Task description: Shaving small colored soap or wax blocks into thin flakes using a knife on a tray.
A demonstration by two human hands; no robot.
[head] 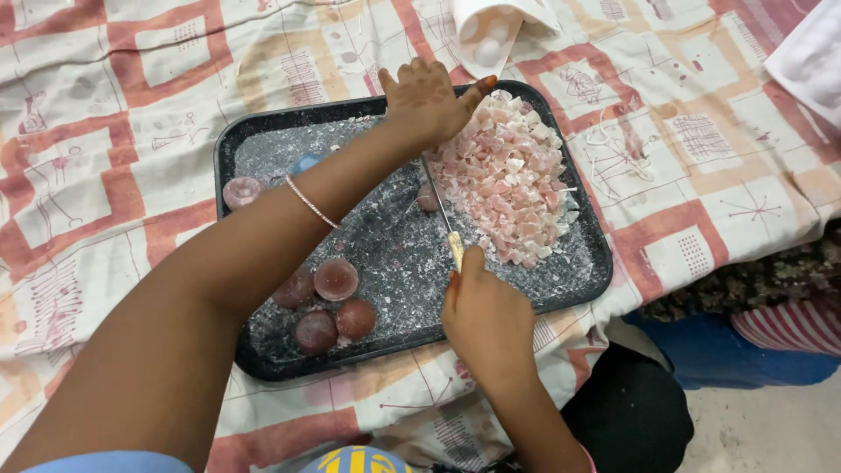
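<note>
The tray [263,131] looks like dark metal or plastic, matt, its floor dusted with rough pale crumbs. The chips [508,188] piled at its right edge are pink and white, waxy and broken-edged. The domes [335,278] near its front left corner are smooth, translucent and faintly glossy. The knife [442,215] has a thin shiny metal blade and a pale handle. The cloth [105,105] under the tray is soft printed fabric, matt and creased. A bangle [307,201] gleams like metal.
</note>
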